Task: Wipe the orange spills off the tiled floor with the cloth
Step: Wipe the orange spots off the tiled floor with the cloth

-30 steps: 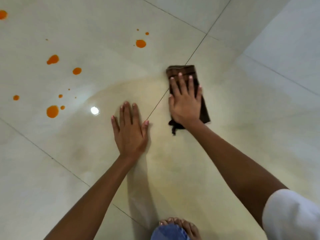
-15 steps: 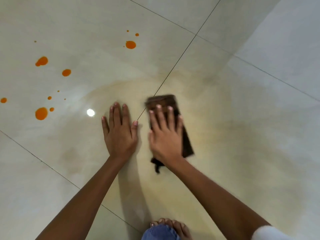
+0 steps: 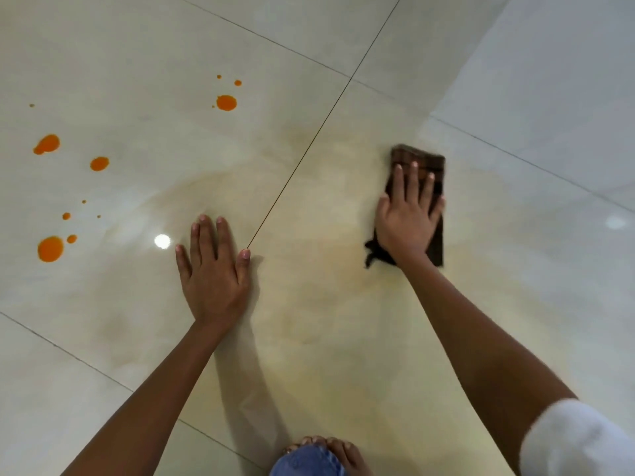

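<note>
Several orange spills lie unwiped on the tiled floor, all of them on the little-finger side of your left hand or ahead of it. A big drop and a small one sit just past that hand, two more lie farther out, and one round drop is well ahead of its fingertips.

Your right hand lies flat on the folded brown cloth, fingers straight and spread, pressing it to the tile. Cloth shows beyond the fingertips and along the little-finger side, and a frayed corner pokes out by the wrist. Your left hand is flat and spread too, holding nothing, palm on the floor as a prop, with its thumb just beside the grout line.

The step in hand looks like scrubbing the pale yellowish film that surrounds both hands. I'd judge you are about midway, since every clear drop lies on the far side of your left hand from the cloth. The next move calls for carrying the cloth across in front of your left fingertips, or moving that hand aside. Keep your palm pressed flat so the cloth lifts the liquid rather than dragging it into a wider smear.
</note>
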